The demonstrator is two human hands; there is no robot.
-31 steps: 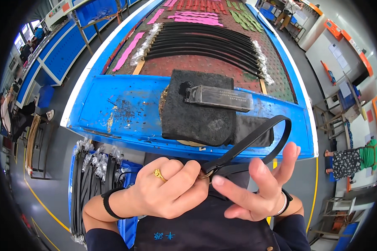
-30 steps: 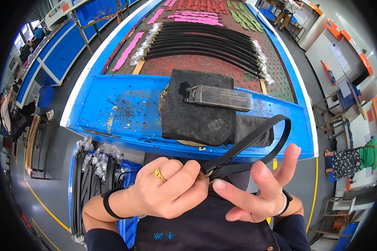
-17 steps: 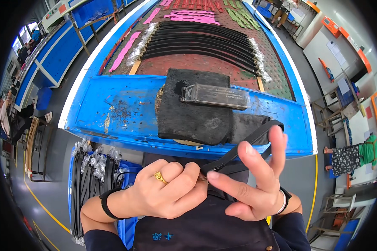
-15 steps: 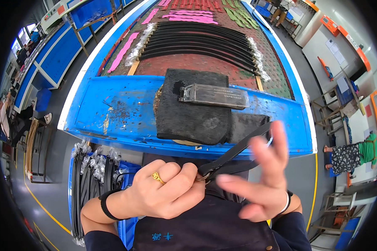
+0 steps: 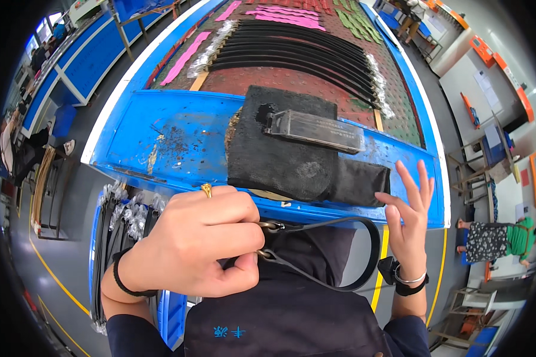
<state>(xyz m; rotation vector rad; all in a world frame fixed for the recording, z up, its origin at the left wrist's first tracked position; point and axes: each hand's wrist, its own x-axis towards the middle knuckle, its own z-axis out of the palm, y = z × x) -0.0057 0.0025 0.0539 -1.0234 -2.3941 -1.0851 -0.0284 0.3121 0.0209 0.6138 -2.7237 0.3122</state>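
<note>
My left hand, with a gold ring on one finger, is closed around the ends of a narrow black strap. Brass-coloured metal fittings poke out beside its fingers. The strap bends into a loop above my dark apron and reaches toward my right hand. That hand is raised with its fingers spread, holding nothing. Beyond them, a black cloth-like pad lies on the blue bench edge. A clear plastic case rests on the pad.
Black straps with plastic-wrapped ends lie in a row on the red-brown surface. Pink strips and green strips surround them. More wrapped straps fill a blue crate at lower left. Someone in green is off right.
My right hand has drawn away from the strap to the right, its fingers spreading. The strap has swung from a raised slant into a low open loop. My left hand has risen leftward.
</note>
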